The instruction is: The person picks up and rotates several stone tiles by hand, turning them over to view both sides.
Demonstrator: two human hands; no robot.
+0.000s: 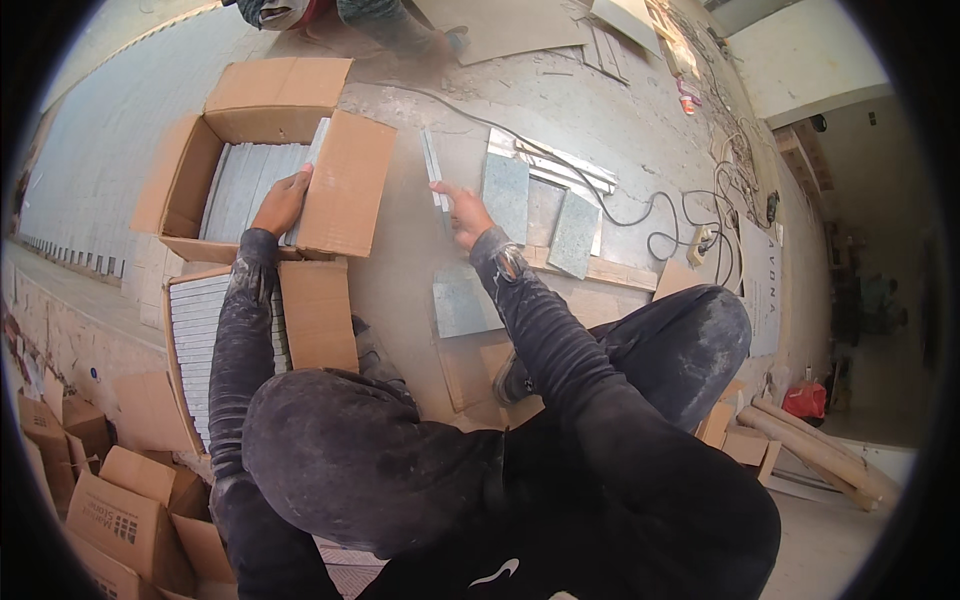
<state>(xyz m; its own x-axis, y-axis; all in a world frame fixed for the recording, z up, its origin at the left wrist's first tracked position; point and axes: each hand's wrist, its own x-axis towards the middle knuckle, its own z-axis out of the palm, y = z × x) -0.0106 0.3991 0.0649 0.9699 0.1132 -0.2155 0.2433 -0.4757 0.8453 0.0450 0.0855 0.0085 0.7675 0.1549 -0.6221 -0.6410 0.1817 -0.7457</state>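
My left hand (283, 203) is closed on a grey tile (310, 175) standing at the right side of an open cardboard box (342, 185) holding upright tiles (242, 190). My right hand (463, 212) grips narrow pale tile pieces (431, 152), held upright beside that box. Just below, a second cardboard box (315, 315) holds a tight row of tiles (200, 340). To the right of my right hand lie green-grey tiles (504, 195) on white and wooden pieces, and another green-grey tile (460, 300) lies below it.
Another person (390, 25) is at the top edge. A black cable (520, 135) snakes across the floor (390, 280) to a power strip (705, 240). Cardboard boxes (120, 520) pile at lower left. Long tubes (830, 460) and a red bag (804, 400) lie at the right.
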